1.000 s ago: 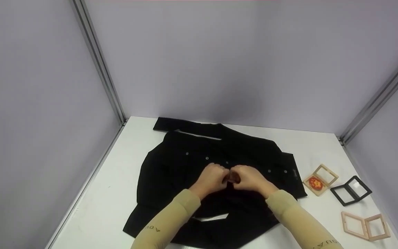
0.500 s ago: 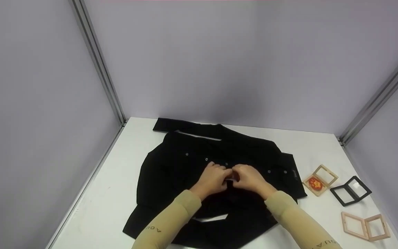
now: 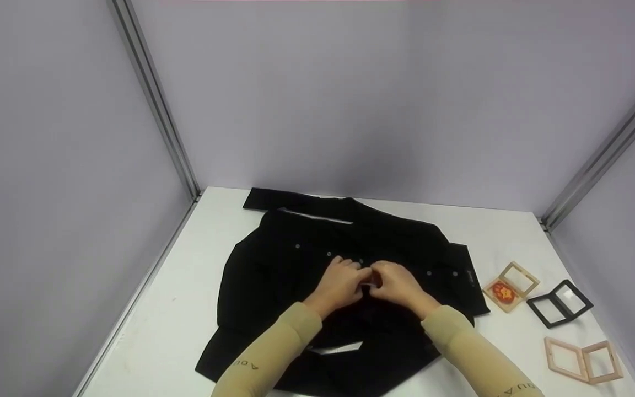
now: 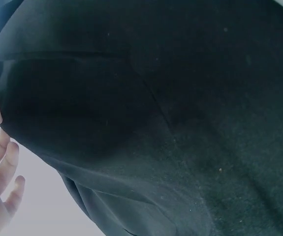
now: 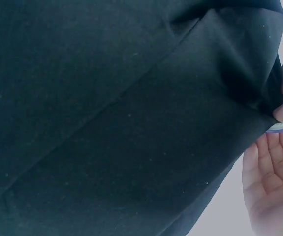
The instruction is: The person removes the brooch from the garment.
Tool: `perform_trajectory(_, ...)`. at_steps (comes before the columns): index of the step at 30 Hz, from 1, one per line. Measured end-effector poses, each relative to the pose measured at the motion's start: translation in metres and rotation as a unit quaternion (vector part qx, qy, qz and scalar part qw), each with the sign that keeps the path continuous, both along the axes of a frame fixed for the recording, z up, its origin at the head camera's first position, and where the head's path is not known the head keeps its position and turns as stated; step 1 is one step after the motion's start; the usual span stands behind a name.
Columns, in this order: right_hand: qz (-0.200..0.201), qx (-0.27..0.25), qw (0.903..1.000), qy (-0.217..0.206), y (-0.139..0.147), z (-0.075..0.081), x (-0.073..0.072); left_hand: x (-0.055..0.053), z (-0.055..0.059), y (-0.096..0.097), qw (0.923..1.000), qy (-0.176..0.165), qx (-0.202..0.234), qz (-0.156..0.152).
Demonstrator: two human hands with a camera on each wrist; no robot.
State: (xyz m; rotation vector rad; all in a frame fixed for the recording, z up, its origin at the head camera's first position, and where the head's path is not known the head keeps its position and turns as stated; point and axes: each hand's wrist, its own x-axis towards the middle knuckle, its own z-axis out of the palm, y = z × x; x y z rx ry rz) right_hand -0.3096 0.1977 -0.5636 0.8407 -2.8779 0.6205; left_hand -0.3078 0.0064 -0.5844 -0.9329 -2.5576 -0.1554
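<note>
A black button-up shirt [image 3: 273, 286] lies spread on the white table, its row of buttons running across it. Over the middle of that row, my left hand [image 3: 341, 282] pinches the front edge of the cloth. Close beside it, nearly touching, my right hand [image 3: 397, 284] pinches the same edge with curled fingers. In the right wrist view a pale round button [image 5: 280, 128] shows between fingertips at the cloth edge. Dark fabric fills most of both wrist views, and the buttonhole is hidden.
On the right side of the table [image 3: 146, 320] stand a wooden hinged frame with a red-orange picture [image 3: 504, 293], a black hinged frame [image 3: 560, 305] and a pale wooden hinged frame [image 3: 583, 361]. Grey panel walls [image 3: 323, 110] enclose the back and sides.
Both hands stay at the same spot on the shirt. Their fingers have shifted slightly, and a pale bit now shows between them. The shirt and frames have not moved.
</note>
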Motion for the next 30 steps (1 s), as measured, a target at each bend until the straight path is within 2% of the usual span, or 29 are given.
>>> perform_trajectory(7, 0.008, 0.015, 0.9997, 0.016, -0.003, 0.0, 0.003, 0.002, -0.001, -0.001, 0.9997, 0.012, 0.017, -0.011)
perform_trajectory(16, -0.011, 0.023, 0.9992, 0.03, -0.006, -0.002, 0.005, 0.001, -0.004, -0.003, 0.9989, 0.035, 0.029, -0.013)
perform_trajectory(20, -0.007, 0.043, 0.9951, 0.089, -0.008, -0.003, 0.005, 0.002, -0.004, -0.004, 0.9989, 0.038, 0.027, -0.009)
perform_trajectory(25, 0.008, 0.075, 0.9797, 0.186, -0.009, -0.004, 0.006, 0.002, -0.003, -0.003, 0.9996, 0.027, 0.011, -0.004)
perform_trajectory(27, 0.008, 0.077, 0.9762, 0.203, -0.01, -0.004, 0.007, 0.002, -0.003, -0.003, 0.9995, 0.031, 0.011, -0.004)
perform_trajectory(30, 0.0, 0.071, 0.9769, 0.201, -0.012, -0.005, 0.008, 0.002, -0.002, -0.003, 0.9992, 0.038, 0.015, -0.005)
